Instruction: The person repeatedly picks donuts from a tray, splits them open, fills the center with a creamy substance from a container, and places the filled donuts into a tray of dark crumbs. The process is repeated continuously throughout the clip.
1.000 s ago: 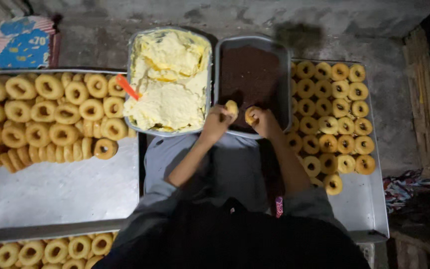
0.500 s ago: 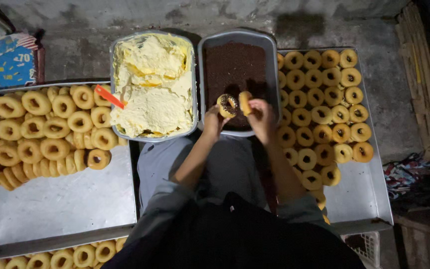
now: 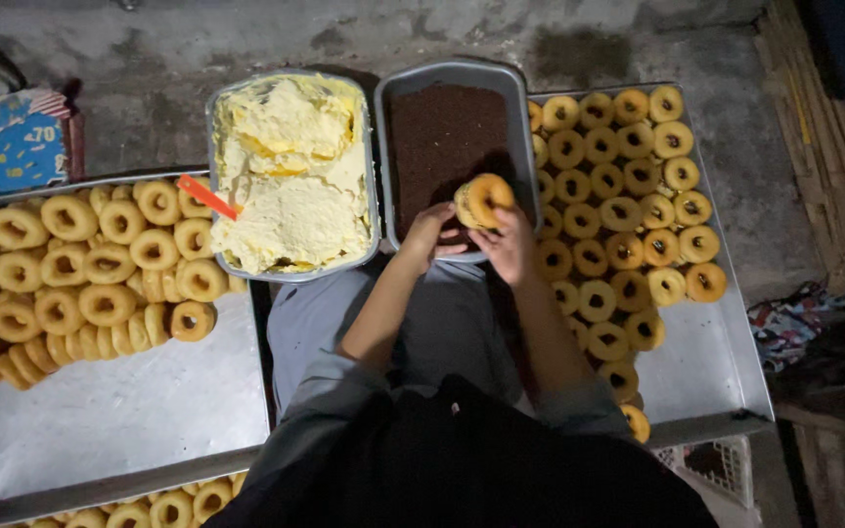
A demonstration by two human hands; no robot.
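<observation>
Resting doughnut (image 3: 482,199) above both hands (image 3: 509,244)

Grey long sleeves pushed up above the elbows, forearms bare. Dark, near-black garment across the chest, below the fingers. Grey-blue trousers over the lap. Left hand (image 3: 429,235) and right hand (image 3: 508,244) bare, ungloved.

Dim overhead light, brightest at centre, with dark, murky corners, soft shadows and slightly soft focus.

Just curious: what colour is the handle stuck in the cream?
Orange-red handle, seen in the head view.
</observation>
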